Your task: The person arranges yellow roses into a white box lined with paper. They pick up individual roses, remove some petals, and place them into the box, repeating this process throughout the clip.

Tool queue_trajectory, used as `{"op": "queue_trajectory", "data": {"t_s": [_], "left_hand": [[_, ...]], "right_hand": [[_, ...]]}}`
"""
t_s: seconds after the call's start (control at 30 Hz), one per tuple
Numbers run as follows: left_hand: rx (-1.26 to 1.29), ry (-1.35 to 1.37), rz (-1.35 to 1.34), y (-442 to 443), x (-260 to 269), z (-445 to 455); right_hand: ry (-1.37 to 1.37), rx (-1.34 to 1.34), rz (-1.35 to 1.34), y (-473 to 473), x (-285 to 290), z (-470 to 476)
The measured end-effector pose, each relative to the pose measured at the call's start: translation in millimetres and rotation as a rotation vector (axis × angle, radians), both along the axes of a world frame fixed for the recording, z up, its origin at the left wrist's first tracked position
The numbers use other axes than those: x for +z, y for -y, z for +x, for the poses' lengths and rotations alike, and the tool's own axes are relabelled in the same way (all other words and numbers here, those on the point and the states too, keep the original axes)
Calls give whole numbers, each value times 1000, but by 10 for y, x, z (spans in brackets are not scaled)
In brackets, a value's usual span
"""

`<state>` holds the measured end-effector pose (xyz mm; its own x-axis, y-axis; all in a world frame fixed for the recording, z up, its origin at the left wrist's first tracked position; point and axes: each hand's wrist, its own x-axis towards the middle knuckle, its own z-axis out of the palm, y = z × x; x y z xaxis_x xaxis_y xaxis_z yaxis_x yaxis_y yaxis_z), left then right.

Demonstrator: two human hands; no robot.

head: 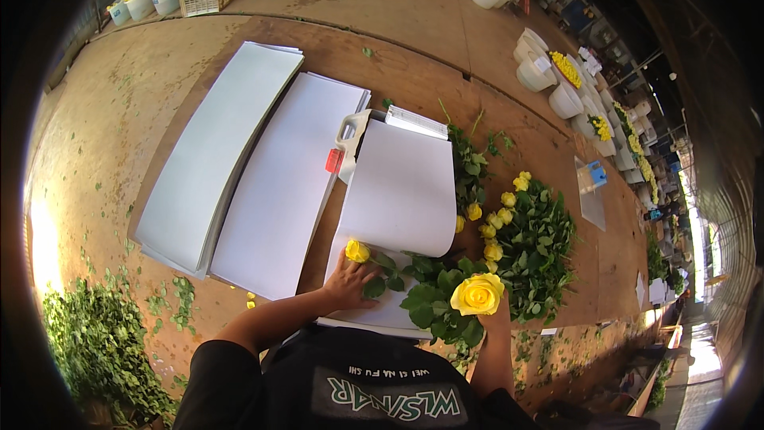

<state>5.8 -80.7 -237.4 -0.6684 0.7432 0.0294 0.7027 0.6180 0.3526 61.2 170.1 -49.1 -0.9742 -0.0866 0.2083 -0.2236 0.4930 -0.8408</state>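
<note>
My left hand (pixel 351 288) rests palm down on a white sheet (pixel 391 309), fingers spread. Its fingertips are against the head of a yellow rose (pixel 357 251), whose leafy stem runs rightward. My right hand (pixel 500 313) grips a larger yellow rose (pixel 477 294), raised nearer to the camera; the bloom and leaves hide most of the fingers. Beyond my hands, a curled white sheet (pixel 400 185) covers part of the stack. To the right lies a pile of yellow roses with green leaves (pixel 531 251).
Two stacks of white sheets, one outer (pixel 221 155) and one inner (pixel 292 185), lie left on the wooden table (pixel 609 275). A pale plastic jug (pixel 351 131) and red object (pixel 334 160) adjoin them. A clear panel (pixel 588 197) lies right. Cut foliage (pixel 95 340) heaps on the floor.
</note>
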Motion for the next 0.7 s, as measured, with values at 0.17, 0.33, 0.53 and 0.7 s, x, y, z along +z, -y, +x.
{"op": "queue_trajectory", "data": {"t_s": [0.17, 0.33, 0.53, 0.7], "left_hand": [[-8, -48, -26, 13, -24, 2], [-4, -2, -88, 7, 27, 14], [0, 19, -55, 22, 61, 6], [46, 36, 95, 19, -42, 4]], "right_hand": [[53, 23, 17, 53, 133, -53], [37, 139, 372, 339, 214, -148], [-12, 222, 791, 890, -440, -347], [191, 237, 616, 1029, -1022, -527]]}}
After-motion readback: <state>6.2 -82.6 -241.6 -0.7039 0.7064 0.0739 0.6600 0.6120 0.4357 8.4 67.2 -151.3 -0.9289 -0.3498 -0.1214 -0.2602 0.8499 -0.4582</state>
